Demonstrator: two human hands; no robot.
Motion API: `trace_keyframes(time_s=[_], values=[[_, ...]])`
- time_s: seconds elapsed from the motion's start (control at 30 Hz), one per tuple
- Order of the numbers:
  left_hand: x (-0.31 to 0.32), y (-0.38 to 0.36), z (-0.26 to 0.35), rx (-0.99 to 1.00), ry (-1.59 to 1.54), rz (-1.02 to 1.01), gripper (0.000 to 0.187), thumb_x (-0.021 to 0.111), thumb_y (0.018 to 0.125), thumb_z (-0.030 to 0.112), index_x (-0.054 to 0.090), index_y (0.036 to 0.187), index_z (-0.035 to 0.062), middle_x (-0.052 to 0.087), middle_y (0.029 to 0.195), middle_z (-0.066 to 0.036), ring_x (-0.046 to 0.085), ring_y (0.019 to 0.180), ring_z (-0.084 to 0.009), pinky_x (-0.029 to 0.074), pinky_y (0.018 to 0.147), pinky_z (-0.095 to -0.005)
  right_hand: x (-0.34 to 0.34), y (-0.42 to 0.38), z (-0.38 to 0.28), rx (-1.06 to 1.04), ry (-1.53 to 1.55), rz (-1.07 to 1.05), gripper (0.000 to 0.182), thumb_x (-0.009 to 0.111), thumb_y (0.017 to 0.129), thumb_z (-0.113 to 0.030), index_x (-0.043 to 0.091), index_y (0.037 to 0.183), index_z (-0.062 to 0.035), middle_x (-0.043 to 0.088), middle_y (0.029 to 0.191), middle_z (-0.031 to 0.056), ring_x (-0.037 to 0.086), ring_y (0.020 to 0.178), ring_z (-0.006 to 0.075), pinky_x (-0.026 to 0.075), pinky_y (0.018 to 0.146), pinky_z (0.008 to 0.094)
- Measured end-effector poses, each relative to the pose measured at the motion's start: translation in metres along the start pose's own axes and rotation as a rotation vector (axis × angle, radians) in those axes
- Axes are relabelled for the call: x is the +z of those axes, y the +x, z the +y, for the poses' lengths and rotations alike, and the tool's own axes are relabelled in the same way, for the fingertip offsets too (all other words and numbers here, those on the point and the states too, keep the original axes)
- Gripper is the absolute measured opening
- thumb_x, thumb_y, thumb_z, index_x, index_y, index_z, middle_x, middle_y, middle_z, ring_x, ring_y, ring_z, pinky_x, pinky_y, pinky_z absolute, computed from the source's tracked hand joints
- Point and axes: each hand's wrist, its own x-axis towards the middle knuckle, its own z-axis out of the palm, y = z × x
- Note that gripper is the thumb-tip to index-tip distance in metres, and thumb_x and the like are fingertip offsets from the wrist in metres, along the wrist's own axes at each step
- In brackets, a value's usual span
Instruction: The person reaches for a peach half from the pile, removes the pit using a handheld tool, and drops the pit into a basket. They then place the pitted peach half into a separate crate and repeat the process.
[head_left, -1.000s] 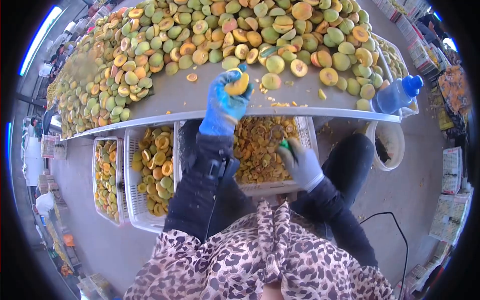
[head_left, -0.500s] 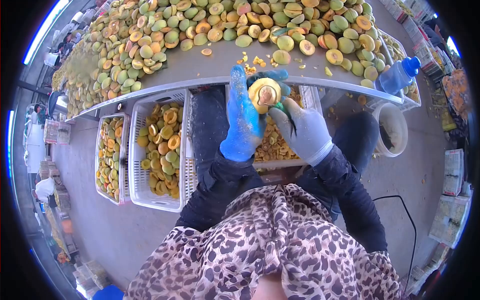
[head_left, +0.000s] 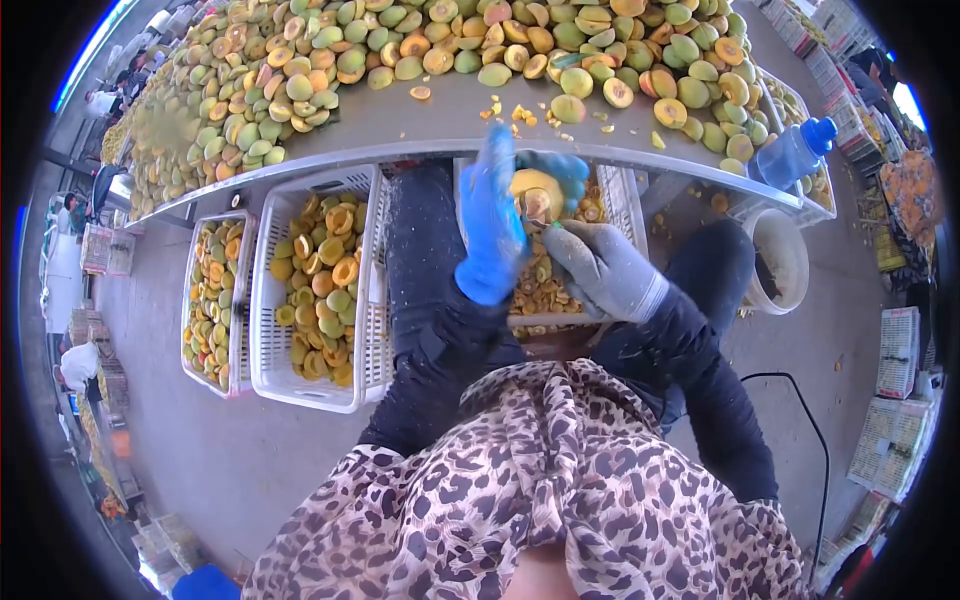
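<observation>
My left hand [head_left: 492,235], in a blue glove, is wrapped round a halved peach [head_left: 537,186], its cut face with the brown stone turned toward me. The blue fingers are slightly smeared by motion. Close on its right, my right hand [head_left: 605,272] in a grey glove is closed on a small pitting tool [head_left: 545,226]; only a bit of green and a dark tip show, at the stone. Beneath both hands is a white crate [head_left: 628,215] holding yellow-brown stones and scraps [head_left: 540,290].
A metal table [head_left: 400,120] ahead bears a large heap of peach halves [head_left: 300,85]. A blue bottle [head_left: 795,153] stands at its right edge. Crates of peach halves [head_left: 325,290] stand left of my legs. A white bucket [head_left: 780,260] is on the right; a black cable [head_left: 815,430] crosses the floor.
The peach half has moved slightly down and tilted in my left hand. My right hand has turned, its knuckles now more upward, with the tool still at the stone.
</observation>
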Motion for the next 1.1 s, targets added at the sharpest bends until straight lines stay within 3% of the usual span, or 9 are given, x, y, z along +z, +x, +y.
trace_keyframes(time_s=[0.27, 0.4, 0.47, 0.67, 0.73, 0.83, 0.93, 1.03, 1.1], values=[[0.0, 0.014, 0.001, -0.156, 0.087, -0.408, 0.051, 0.044, 0.097, 0.041, 0.062, 0.08, -0.0035, 0.064, 0.072, -0.018, 0.063, 0.062, -0.0263, 0.051, 0.057, -0.0335, -0.023, -0.003, -0.008, 0.371, 0.292, -0.227, 0.047, 0.041, 0.097, -0.046, 0.053, 0.076, -0.0055, 0.04, 0.051, -0.0026, 0.037, 0.038, 0.0059, 0.029, 0.036, 0.0205], [0.02, -0.003, -0.015, -0.136, -0.287, -0.007, 0.043, 0.041, 0.097, 0.039, 0.058, 0.103, -0.0004, 0.065, 0.087, -0.015, 0.063, 0.067, -0.024, 0.053, 0.056, -0.0339, -0.027, -0.002, 0.008, 0.368, 0.805, -0.424, 0.049, 0.038, 0.097, -0.05, 0.051, 0.077, -0.007, 0.036, 0.05, -0.0045, 0.033, 0.037, 0.004, 0.028, 0.035, 0.0197], [0.003, 0.012, -0.022, -0.778, -0.772, -0.067, 0.04, 0.039, 0.096, 0.036, 0.055, 0.109, 0.0024, 0.064, 0.091, -0.012, 0.063, 0.069, -0.0243, 0.053, 0.056, -0.0332, -0.024, -0.003, 0.016, 0.365, 0.823, -0.413, 0.05, 0.036, 0.097, -0.052, 0.049, 0.077, -0.008, 0.033, 0.049, -0.0058, 0.031, 0.036, 0.0031, 0.027, 0.034, 0.0197], [-0.03, 0.024, -0.05, -0.559, -0.484, -0.109, 0.039, 0.044, 0.094, 0.037, 0.053, 0.114, 0.0047, 0.063, 0.102, -0.011, 0.063, 0.088, -0.0241, 0.054, 0.065, -0.0315, -0.024, 0.029, 0.058, 0.191, 0.233, 0.185, 0.042, 0.047, 0.096, -0.042, 0.054, 0.076, -0.0058, 0.052, 0.052, 0.0043, 0.05, 0.039, 0.0141, 0.038, 0.039, 0.029], [-0.029, 0.022, -0.06, -0.39, -0.377, -0.111, 0.041, 0.046, 0.094, 0.038, 0.052, 0.116, 0.0043, 0.062, 0.104, -0.011, 0.063, 0.091, -0.0233, 0.054, 0.068, -0.0312, -0.027, 0.042, 0.067, -0.439, -0.671, 0.6, 0.033, 0.055, 0.092, -0.036, 0.054, 0.076, -0.0068, 0.058, 0.056, 0.0119, 0.059, 0.047, 0.0256, 0.044, 0.045, 0.0379], [-0.034, 0.019, -0.066, 0.031, 0.083, -0.207, 0.045, 0.052, 0.095, 0.032, 0.046, 0.125, 0.0004, 0.058, 0.111, -0.01, 0.058, 0.1, -0.0183, 0.053, 0.079, -0.0323, -0.019, 0.041, 0.027, -0.405, -0.88, 0.577, 0.028, 0.057, 0.09, -0.035, 0.053, 0.079, -0.009, 0.061, 0.061, 0.014, 0.062, 0.054, 0.0323, 0.047, 0.05, 0.0433], [-0.029, 0.013, -0.048, -0.371, -0.486, -0.222, 0.041, 0.055, 0.093, 0.028, 0.047, 0.122, 0.0003, 0.058, 0.105, -0.008, 0.058, 0.1, -0.0166, 0.053, 0.078, -0.0309, -0.022, 0.045, 0.025, -0.407, -1.099, 0.543, 0.024, 0.06, 0.088, -0.033, 0.053, 0.081, -0.0113, 0.06, 0.059, 0.0102, 0.062, 0.053, 0.0302, 0.047, 0.045, 0.0397], [-0.031, 0.0, -0.061, -0.047, -0.079, -0.201, 0.037, 0.056, 0.093, 0.029, 0.051, 0.118, 0.0018, 0.058, 0.102, -0.007, 0.057, 0.098, -0.0161, 0.052, 0.08, -0.0314, -0.022, 0.058, 0.043, -0.491, -1.268, 0.644, 0.025, 0.058, 0.088, -0.036, 0.054, 0.081, -0.0122, 0.061, 0.06, 0.0084, 0.062, 0.052, 0.0294, 0.048, 0.044, 0.0388], [-0.026, -0.008, -0.023, -0.333, -0.17, -0.152, 0.033, 0.056, 0.093, 0.027, 0.053, 0.115, 0.0025, 0.058, 0.097, -0.006, 0.059, 0.092, -0.0156, 0.052, 0.075, -0.0293, -0.026, 0.072, 0.068, -0.057, -1.336, 0.73, 0.026, 0.056, 0.089, -0.038, 0.056, 0.083, -0.0119, 0.062, 0.06, 0.0095, 0.063, 0.053, 0.03, 0.049, 0.046, 0.0404]])
